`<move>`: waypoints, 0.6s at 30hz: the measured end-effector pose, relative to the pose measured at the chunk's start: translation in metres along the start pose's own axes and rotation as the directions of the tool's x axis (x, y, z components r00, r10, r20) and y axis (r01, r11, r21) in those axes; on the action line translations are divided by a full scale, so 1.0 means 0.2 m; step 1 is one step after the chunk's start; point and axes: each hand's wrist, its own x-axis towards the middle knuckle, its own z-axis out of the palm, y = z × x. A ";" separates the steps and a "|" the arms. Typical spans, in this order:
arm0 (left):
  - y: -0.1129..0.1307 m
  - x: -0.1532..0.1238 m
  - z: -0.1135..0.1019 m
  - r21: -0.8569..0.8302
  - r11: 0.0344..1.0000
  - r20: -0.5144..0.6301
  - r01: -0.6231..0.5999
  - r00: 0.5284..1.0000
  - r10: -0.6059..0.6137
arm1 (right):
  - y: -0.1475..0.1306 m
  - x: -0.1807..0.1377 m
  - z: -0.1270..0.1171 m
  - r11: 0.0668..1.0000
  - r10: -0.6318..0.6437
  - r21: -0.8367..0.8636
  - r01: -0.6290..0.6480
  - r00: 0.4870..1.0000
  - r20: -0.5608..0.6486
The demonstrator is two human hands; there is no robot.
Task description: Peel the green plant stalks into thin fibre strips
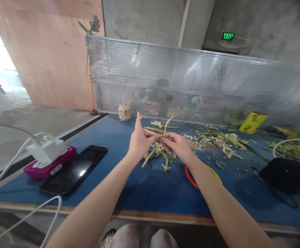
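Note:
Over the middle of the blue table, my left hand (141,140) and my right hand (177,145) meet fingertip to fingertip. Between them stands a pale yellow-green plant strip (167,124), its upper end pointing up and slightly right. Both hands pinch its lower part; the exact grip is partly hidden by the fingers. One digit of my left hand sticks straight up, apart from the pinch. Plant scraps (150,156) lie under and around my hands. A red ring (190,178) and a yellow ring (215,173) lie partly behind my right forearm.
A perforated metal screen (144,65) runs along the table's back edge, with a small carved head (124,112) before it. At left are a black phone (74,170) and a purple power strip (42,168). More peelings (222,141), a yellow roll (253,122) and a black object (285,175) lie right.

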 end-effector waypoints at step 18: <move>-0.01 0.00 0.04 -0.333 0.931 0.328 0.149 0.944 -0.034 | -0.02 0.02 -0.05 0.974 -0.084 0.213 0.083 0.996 -0.005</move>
